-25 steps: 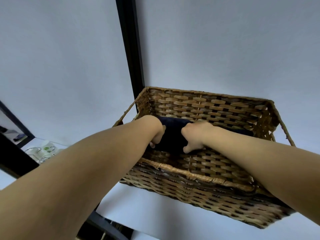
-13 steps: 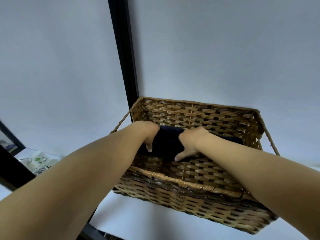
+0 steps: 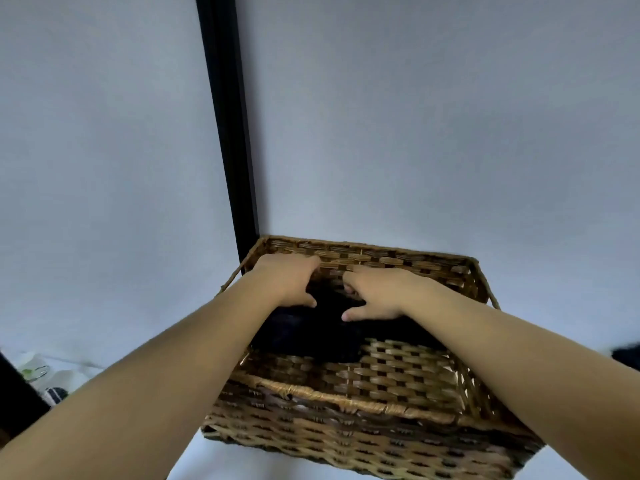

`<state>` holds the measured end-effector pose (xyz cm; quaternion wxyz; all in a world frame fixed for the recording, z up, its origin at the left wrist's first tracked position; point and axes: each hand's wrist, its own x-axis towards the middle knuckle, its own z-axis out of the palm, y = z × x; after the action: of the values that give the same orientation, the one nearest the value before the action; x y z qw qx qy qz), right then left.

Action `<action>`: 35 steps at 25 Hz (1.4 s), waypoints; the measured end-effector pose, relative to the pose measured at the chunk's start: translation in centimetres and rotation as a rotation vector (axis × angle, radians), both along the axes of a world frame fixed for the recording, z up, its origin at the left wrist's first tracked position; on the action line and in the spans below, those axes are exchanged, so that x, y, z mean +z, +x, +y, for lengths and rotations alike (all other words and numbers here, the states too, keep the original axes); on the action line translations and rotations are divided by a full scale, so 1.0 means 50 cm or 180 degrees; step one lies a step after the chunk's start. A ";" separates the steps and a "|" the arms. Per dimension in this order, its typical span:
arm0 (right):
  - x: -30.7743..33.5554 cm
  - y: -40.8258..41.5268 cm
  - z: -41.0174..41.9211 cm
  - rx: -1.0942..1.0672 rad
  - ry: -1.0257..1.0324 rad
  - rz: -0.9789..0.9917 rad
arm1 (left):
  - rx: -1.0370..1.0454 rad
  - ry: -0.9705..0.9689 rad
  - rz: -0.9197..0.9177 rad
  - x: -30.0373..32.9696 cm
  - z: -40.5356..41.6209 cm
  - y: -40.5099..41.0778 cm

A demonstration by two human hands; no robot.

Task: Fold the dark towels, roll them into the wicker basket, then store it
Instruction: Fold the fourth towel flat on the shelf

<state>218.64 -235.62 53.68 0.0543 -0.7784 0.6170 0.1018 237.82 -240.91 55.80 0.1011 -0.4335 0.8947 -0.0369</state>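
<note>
While both arms reach into the wicker basket, the left hand and right hand lie side by side on the dark towel against the far wall, palms down. Each hand's fingers are fairly straight and press the cloth, thumbs spread toward each other, gripping nothing. The basket sits on a white surface, just beside a black post and a pale wall.

Both hands press dark towel inside wicker basket.
</note>
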 end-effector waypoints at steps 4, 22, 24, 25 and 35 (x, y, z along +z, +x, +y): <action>0.084 -0.061 0.056 -0.0272 -0.1177 0.0051 | -0.0394 -0.0972 0.0701 0.062 0.035 -0.031; 0.065 -0.589 0.562 -0.2149 -0.1686 -0.0004 | -0.1820 -0.1108 0.1398 0.095 0.406 -0.582; 0.017 -0.690 0.632 -0.2486 -0.1605 -0.0094 | -0.1912 -0.0739 0.1266 0.045 0.462 -0.681; -0.009 -0.737 0.664 -0.2654 -0.1550 -0.0088 | -0.1885 -0.0440 0.1241 0.017 0.488 -0.727; -0.183 -0.973 0.811 -0.3423 -0.1872 -0.1877 | -0.0819 0.1451 0.1480 -0.267 0.641 -1.068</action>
<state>169.98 -195.08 44.53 0.0494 -0.3409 0.8797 -0.3279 184.44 -208.84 42.47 -0.0166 -0.2803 0.9263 0.2511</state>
